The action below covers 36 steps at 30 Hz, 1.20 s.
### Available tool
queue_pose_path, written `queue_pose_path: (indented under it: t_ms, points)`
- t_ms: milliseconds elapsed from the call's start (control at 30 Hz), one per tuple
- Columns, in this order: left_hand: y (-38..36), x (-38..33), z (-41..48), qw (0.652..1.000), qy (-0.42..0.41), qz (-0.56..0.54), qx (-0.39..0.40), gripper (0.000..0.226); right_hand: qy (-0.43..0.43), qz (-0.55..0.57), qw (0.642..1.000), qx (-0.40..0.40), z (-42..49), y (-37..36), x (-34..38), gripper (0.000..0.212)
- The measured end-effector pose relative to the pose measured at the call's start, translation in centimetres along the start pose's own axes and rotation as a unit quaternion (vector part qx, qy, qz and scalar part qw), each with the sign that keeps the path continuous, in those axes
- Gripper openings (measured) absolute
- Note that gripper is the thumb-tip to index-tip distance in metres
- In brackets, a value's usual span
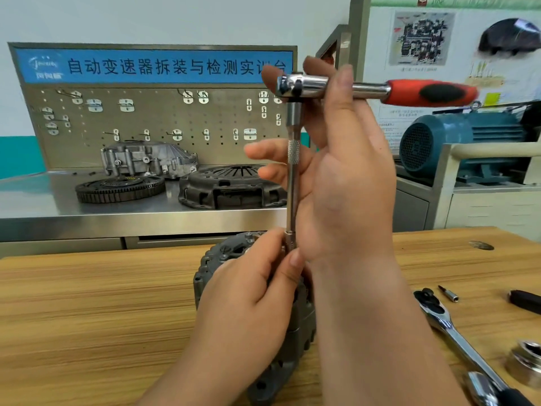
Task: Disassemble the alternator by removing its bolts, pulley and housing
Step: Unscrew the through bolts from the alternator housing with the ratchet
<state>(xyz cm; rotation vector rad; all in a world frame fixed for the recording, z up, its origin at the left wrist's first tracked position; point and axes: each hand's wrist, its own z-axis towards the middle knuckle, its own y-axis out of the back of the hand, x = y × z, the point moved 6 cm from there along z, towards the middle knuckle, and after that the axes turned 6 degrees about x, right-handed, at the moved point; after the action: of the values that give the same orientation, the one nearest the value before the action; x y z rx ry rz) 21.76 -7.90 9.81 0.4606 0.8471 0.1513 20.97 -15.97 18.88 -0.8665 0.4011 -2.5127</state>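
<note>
The grey alternator [225, 256] stands on the wooden table [87, 303], mostly hidden behind my hands. A ratchet wrench with a red and black handle [430, 92] is held level above it, and its long extension bar [292, 183] runs straight down to a small socket [289, 243] at the alternator's top edge. My right hand [345, 177] holds the ratchet head, fingers reaching up around it. My left hand [251, 294] pinches the socket end of the bar between thumb and fingers. The bolt under the socket is hidden.
A second ratchet [456, 335] lies on the table at the right, with a small bit [449, 297], a black tool [525, 301] and a metal pulley [527, 361]. Behind, a steel bench carries a flywheel [120, 189], a clutch cover [231, 186] and a housing [146, 159]. A blue motor [456, 142] stands right.
</note>
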Motion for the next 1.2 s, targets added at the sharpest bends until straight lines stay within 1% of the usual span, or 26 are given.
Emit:
queue_pose_path:
  t_ms: [100,167,233,267,400,500,567,633,667,767,800,867,900,967,1033,1133,1200]
  points:
    - [0.0,0.1,0.1,1.000,0.010,0.012,-0.002,0.042,0.008,-0.016,1.000,-0.007,-0.1,0.2,0.1,0.023]
    - [0.0,0.3,0.2,1.000,0.023,0.009,-0.006,0.033,0.052,-0.067,0.996,-0.002,-0.1,0.1,0.8,0.017]
    - [0.0,0.4,0.2,0.999,0.031,0.004,-0.010,0.027,0.086,-0.104,0.991,0.013,-0.2,-0.2,1.3,0.018]
    - [0.0,0.4,0.1,0.999,0.031,0.003,-0.010,0.028,0.090,-0.107,0.990,0.020,-0.2,-0.4,1.3,0.019]
    - [0.0,0.4,0.1,1.000,0.019,-0.018,-0.006,0.034,0.048,-0.073,0.996,0.024,-0.2,-0.6,0.6,0.028]
    - [-0.1,0.2,0.1,1.000,0.012,-0.027,0.006,0.046,0.013,-0.031,0.999,0.007,-0.1,-0.2,0.3,0.028]
    - [0.0,0.1,0.1,1.000,0.004,-0.009,0.010,0.039,-0.001,-0.019,1.000,-0.006,-0.1,0.1,0.2,0.026]
    - [0.0,0.3,0.2,1.000,0.007,0.001,0.004,0.031,0.005,-0.023,1.000,-0.013,-0.1,0.2,0.2,0.024]
    - [0.0,0.4,0.2,1.000,0.010,0.005,-0.001,0.031,0.019,-0.037,0.999,-0.013,-0.2,0.2,0.4,0.022]
    - [0.0,0.3,0.2,1.000,0.016,0.011,-0.013,0.039,0.078,-0.103,0.992,0.003,-0.3,-0.1,1.3,0.020]
    - [0.0,0.3,0.2,1.000,0.016,0.006,-0.014,0.037,0.086,-0.110,0.990,0.012,-0.3,-0.3,1.4,0.018]
    - [0.0,0.4,0.1,1.000,0.018,-0.002,-0.017,0.031,0.079,-0.100,0.991,0.027,-0.3,-0.7,1.1,0.018]
    - [0.1,0.4,0.1,1.000,0.015,-0.010,-0.019,0.032,0.066,-0.091,0.993,0.031,-0.3,-0.9,0.9,0.020]
    - [0.1,0.4,0.1,0.999,0.006,-0.036,-0.020,0.038,0.031,-0.062,0.997,0.032,-0.3,-0.9,0.4,0.030]
    - [0.0,0.2,0.1,0.999,0.003,-0.032,-0.009,0.045,0.002,-0.026,0.999,0.023,-0.2,-0.7,0.1,0.035]
    - [-0.1,0.2,0.2,1.000,0.001,-0.004,0.002,0.048,-0.016,-0.008,1.000,0.005,0.0,-0.2,-0.1,0.035]
    - [0.0,0.4,0.3,1.000,0.009,-0.002,-0.004,0.048,0.002,-0.020,1.000,0.000,-0.1,-0.1,0.1,0.029]
